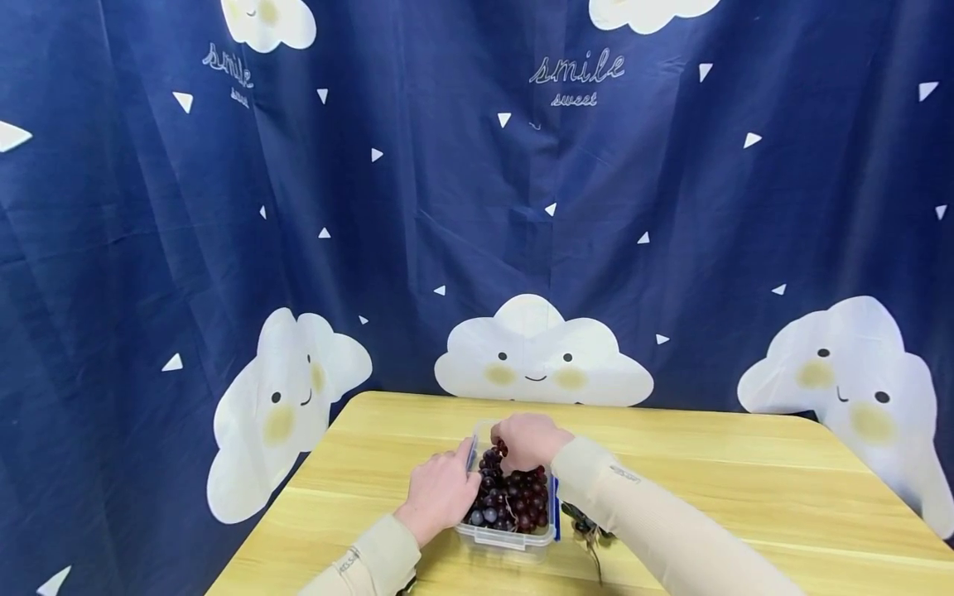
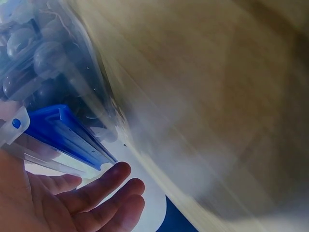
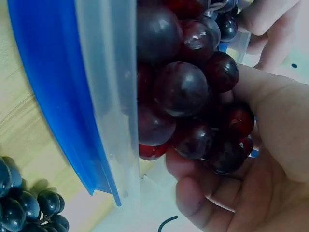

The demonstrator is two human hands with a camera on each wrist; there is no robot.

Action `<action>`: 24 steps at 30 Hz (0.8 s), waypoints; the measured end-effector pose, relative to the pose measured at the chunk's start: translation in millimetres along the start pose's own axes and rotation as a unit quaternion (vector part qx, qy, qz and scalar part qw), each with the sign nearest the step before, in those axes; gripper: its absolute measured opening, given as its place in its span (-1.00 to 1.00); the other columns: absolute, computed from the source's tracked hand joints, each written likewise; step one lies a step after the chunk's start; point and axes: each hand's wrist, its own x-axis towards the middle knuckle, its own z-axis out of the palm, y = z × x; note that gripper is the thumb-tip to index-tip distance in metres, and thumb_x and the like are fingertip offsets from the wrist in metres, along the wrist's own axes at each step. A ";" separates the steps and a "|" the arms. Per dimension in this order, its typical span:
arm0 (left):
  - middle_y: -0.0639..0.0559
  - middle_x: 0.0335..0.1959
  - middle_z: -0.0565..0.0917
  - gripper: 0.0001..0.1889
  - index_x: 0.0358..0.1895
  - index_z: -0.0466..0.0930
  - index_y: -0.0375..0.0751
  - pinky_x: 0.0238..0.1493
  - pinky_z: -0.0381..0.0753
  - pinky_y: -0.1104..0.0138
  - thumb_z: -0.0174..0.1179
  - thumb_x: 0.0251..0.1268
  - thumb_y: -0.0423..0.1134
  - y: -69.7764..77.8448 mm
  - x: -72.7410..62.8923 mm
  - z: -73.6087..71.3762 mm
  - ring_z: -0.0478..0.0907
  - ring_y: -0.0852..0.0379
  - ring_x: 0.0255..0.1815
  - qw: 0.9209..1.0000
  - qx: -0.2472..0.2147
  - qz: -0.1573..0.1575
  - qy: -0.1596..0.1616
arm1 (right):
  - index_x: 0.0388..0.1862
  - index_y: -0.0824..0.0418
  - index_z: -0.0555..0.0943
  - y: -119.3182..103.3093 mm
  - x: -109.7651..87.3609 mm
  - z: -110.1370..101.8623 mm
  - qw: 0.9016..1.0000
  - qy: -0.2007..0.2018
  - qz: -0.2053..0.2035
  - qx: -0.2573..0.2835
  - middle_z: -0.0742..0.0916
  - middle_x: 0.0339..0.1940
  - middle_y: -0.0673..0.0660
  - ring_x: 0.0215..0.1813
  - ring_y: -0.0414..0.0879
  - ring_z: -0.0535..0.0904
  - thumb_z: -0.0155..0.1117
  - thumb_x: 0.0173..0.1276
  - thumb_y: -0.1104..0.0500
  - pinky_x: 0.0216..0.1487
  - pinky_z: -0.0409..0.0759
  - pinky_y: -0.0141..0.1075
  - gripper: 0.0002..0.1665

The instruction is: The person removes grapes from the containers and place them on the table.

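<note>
A clear plastic container (image 1: pixel 501 539) with blue side latches holds dark purple and reddish grapes (image 1: pixel 530 502). My left hand (image 1: pixel 440 492) grips its left wall, thumb over the rim. In the left wrist view, the fingers (image 2: pixel 104 186) lie outside, near a hanging blue latch (image 2: pixel 63 137). My right hand (image 1: pixel 527 440) reaches into the far part of the container. There it holds a bunch of reddish grapes (image 3: pixel 181 89), fingers curled under it in the right wrist view. The stem is mostly hidden by the hand.
A smaller bunch of black grapes (image 1: pixel 584 523) with a dry stem lies on the wooden table (image 1: pixel 708 472), right of the container and partly under my right forearm. A navy curtain (image 1: pixel 477 207) with white clouds hangs behind the table's far edge.
</note>
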 end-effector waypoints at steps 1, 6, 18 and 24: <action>-0.09 -0.27 0.73 -0.44 0.39 0.42 -0.07 -0.46 0.56 0.03 0.10 0.34 -0.04 0.1 0.1 -0.2 0.67 -0.07 -0.29 1.000 0.000 0.000 0.000 | -0.04 0.03 0.70 0.2 -1.1 0.4 1.000 0.010 -0.007 -0.004 0.76 -0.19 -0.05 -0.25 -0.14 0.66 0.55 0.10 0.06 -0.22 0.69 -0.15 -0.59; -0.09 -0.27 0.72 -0.44 0.39 0.42 -0.08 -0.45 0.56 0.03 0.10 0.35 -0.03 0.2 0.0 -1.1 0.68 -0.08 -0.28 1.000 0.000 0.002 0.001 | -0.12 0.08 0.70 0.9 -8.8 -0.4 0.997 0.060 -0.043 -0.004 0.72 -0.35 -0.07 -0.37 -0.17 0.60 0.58 0.05 0.08 -0.35 0.63 -0.20 -0.61; -0.06 -0.29 0.72 -0.46 0.36 0.44 -0.08 -0.45 0.56 0.04 0.11 0.34 -0.04 -0.9 -0.2 -0.9 0.68 -0.07 -0.30 1.000 0.000 0.004 0.001 | -0.19 0.07 0.64 6.1 -18.5 4.9 0.986 0.137 -0.094 0.001 0.48 -0.63 -0.16 -0.60 -0.28 0.35 0.51 0.10 0.11 -0.59 0.34 -0.36 -0.70; -0.02 -0.36 0.70 -0.49 0.32 0.46 -0.09 -0.44 0.57 0.04 0.12 0.33 -0.05 -0.4 0.5 -1.2 0.67 -0.05 -0.33 1.000 -0.002 0.006 0.006 | -0.04 0.08 0.65 7.7 -23.5 8.1 0.981 0.166 -0.104 -0.001 0.53 -0.62 -0.15 -0.60 -0.30 0.38 0.50 0.17 0.08 -0.58 0.40 -0.35 -0.63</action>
